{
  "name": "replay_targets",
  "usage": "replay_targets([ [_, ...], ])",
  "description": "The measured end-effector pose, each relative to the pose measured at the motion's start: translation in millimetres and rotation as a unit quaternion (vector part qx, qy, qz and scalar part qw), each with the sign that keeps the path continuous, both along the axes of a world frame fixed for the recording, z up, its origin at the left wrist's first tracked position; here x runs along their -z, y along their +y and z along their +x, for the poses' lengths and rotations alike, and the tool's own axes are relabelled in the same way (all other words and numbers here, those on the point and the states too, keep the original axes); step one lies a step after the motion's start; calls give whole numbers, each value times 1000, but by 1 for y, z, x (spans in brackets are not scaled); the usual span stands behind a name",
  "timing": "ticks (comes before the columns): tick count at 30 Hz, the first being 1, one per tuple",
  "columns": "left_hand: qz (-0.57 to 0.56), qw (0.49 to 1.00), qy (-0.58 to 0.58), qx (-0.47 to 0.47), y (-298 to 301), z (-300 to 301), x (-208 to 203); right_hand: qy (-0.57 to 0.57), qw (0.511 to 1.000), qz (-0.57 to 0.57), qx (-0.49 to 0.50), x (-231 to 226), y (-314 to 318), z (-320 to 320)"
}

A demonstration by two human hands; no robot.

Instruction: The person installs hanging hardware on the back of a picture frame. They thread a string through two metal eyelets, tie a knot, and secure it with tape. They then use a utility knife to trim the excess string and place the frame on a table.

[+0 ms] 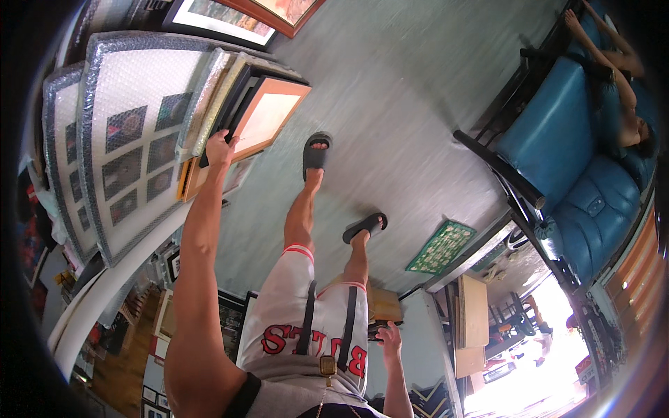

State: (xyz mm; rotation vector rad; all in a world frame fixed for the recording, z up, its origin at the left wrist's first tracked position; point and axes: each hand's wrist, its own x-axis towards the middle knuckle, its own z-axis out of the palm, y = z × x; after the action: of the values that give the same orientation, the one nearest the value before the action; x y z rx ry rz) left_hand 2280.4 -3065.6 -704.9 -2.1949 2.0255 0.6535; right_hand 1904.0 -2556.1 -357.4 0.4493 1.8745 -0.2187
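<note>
My left hand (220, 148) reaches out to a row of picture frames leaning together, its fingers closed on the edge of a black picture frame (244, 104). In front of that one stands an orange-brown wooden frame (301, 95) with a pale panel. Behind it lean light-coloured frames (212, 90) and a large white multi-opening frame (150, 63) in bubble wrap. Low by my right hip, my right hand (390, 337) is in the air with fingers apart, holding nothing I can see.
Two more framed pictures (268, 31) lean at the far left. On the right is a blue padded sofa (550, 118), where another person (627, 118) lies. A green patterned mat (441, 246) is on the grey floor (390, 97) near a bright doorway (536, 369).
</note>
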Motion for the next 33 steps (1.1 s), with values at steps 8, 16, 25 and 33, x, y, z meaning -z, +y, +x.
replay_targets([
  [8, -98, 977, -62, 179, 40, -31, -84, 26, 992, -91, 87, 13, 47, 13],
  [16, 269, 749, 186, 576, 203, -267, -242, 215, 939, -256, 78, -7, 7, -4],
  [25, 413, 330, 63, 847, 509, -550, -453, 425, 811, -402, 15, -125, 179, -145],
  [33, 617, 300, -37, 726, 647, -724, -468, 509, 729, -444, 108, -148, 324, -243],
])
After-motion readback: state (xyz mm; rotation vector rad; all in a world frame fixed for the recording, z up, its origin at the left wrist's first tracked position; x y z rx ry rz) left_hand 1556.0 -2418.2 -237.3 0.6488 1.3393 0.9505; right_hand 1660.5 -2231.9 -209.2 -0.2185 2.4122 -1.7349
